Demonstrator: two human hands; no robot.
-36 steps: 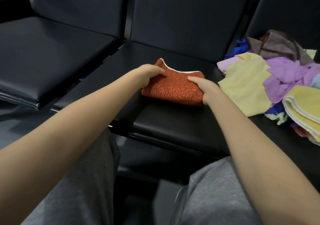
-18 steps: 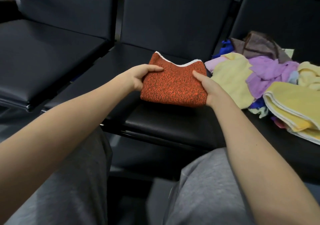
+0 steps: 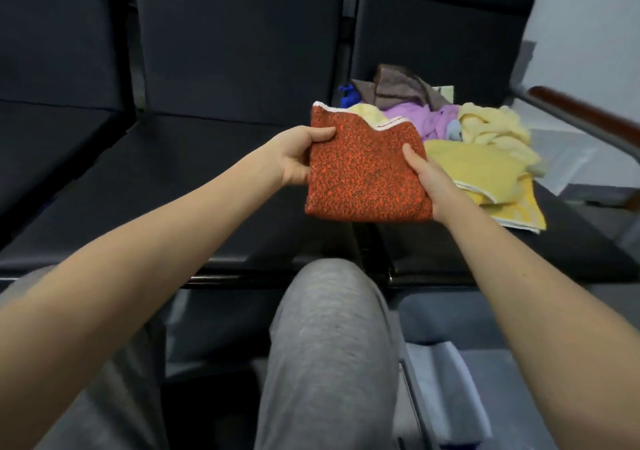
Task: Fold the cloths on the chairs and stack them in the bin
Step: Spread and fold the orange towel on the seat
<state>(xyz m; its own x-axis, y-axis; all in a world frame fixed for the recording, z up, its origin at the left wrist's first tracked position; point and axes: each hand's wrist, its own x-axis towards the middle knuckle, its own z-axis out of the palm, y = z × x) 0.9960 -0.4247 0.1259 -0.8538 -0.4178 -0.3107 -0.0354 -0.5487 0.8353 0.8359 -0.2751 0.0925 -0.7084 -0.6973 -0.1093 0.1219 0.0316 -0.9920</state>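
While the left hand (image 3: 297, 160) and right hand (image 3: 431, 181) grip one folded orange cloth (image 3: 367, 176), the pile (image 3: 485, 131) at two o'clock lies unfolded; no bin plainly shows.

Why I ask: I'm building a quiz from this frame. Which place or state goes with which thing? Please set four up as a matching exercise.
Things
1. orange cloth
2. brown cloth
3. yellow towel
4. left hand

Places or states
A. at the back of the heap
B. grips a cloth's left edge
C. folded, held up in the air
D. at the front of the heap, nearest the person

Pairs: 1-C, 2-A, 3-D, 4-B
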